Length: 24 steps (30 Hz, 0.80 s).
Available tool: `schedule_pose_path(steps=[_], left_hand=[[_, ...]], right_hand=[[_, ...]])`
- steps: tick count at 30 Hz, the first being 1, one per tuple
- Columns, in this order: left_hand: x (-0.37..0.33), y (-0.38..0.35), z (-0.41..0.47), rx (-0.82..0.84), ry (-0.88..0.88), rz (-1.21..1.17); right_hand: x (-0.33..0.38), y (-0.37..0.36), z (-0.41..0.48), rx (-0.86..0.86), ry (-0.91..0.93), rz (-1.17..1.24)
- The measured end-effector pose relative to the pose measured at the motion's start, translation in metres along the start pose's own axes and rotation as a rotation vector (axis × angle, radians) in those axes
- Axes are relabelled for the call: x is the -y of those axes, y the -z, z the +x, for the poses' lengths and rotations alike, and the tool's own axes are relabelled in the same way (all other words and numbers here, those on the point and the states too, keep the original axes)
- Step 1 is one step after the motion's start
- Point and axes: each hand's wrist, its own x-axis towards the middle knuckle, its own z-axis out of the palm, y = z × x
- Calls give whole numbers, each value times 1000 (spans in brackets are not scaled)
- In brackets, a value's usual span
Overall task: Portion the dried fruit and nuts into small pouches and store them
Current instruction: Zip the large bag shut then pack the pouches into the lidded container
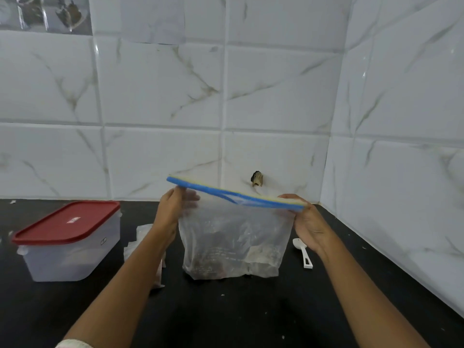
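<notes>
Two bare forearms reach in from the near edge over the black stone counter (251, 310), which carries a few pale crumbs. A strip of white cloth (72, 344) shows at the left arm, right at the near edge.

Further in, the large clear plastic zip bag (236, 242) stands in the middle of the counter, its bottom resting on the surface. Dark and pale contents lie in its lower part; the cloudy plastic blurs them too much to tell them apart. The bag's blue and yellow zip strip (226, 193) runs across the top, tilted, higher at the left end.

The left hand (173, 209) grips the left end of the strip, with its fingers curled behind the plastic and showing through it. The right hand (310, 222) pinches the right end of the strip, thumb on top.

A small white plastic spoon (303, 252) lies on the counter just right of the bag, partly under the right wrist. Crumpled clear plastic pouches (143, 237) lie left of the bag, partly hidden by the left forearm. Well apart to the left stands a translucent rectangular plastic box with a red lid (70, 237), the lid on.

Farthest off, white marble-look wall tiles (160, 96) meet in a corner at the right, with a small dark hole (256, 178) low in the far wall.
</notes>
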Motion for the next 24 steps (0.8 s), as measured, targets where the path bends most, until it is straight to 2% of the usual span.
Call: schedule_pose_path(steps=[3,7,11,15,18,21,24], left_hand=[[4,-3,2,-65,-44,-22],[11,-9,9,-214,-100,-17],[20,-13,19,-320,-164,7],[28,-10,36,-236,-305,140],[34,-2,51,-47,-316,240],[40,5,52,161,-285,401],[44,9,44,181,-315,504]], right_hand=[[-4,-6,5,-89,21,140],[-20,-15,17,-308,165,112],[-29,-16,28,-304,283,70],[-32,-15,40,-260,306,-19],[-28,-7,45,-188,250,-74],[-28,0,43,-160,227,-235],[-32,-1,37,-162,241,-338]])
